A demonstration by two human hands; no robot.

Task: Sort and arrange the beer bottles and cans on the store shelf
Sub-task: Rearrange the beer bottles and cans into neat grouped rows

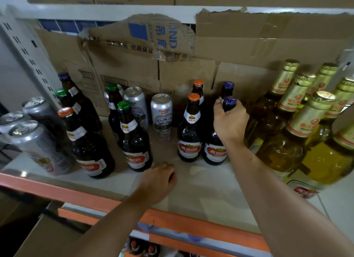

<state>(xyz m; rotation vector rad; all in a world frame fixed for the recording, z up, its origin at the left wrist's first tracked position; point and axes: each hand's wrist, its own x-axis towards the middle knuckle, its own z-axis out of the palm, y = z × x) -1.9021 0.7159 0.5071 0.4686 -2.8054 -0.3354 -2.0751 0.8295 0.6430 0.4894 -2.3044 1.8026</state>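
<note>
My right hand [230, 120] grips the neck of a dark blue-capped bottle [215, 151] standing on the shelf [206, 189], just right of an orange-capped bottle [189, 136]. A second orange-capped bottle [198, 88] and a second blue-capped bottle [228, 89] stand behind them. My left hand [159, 182] rests on the shelf with its fingers curled under, empty, beside a green-capped bottle [134, 139]. Silver cans [161, 116] stand at mid-shelf behind it.
Clear golden bottles with gold foil necks [298, 134] crowd the right side. More dark bottles [86, 141] and silver cans [36, 145] fill the left. Torn cardboard [172, 65] lines the back. The orange shelf edge [172, 218] runs in front.
</note>
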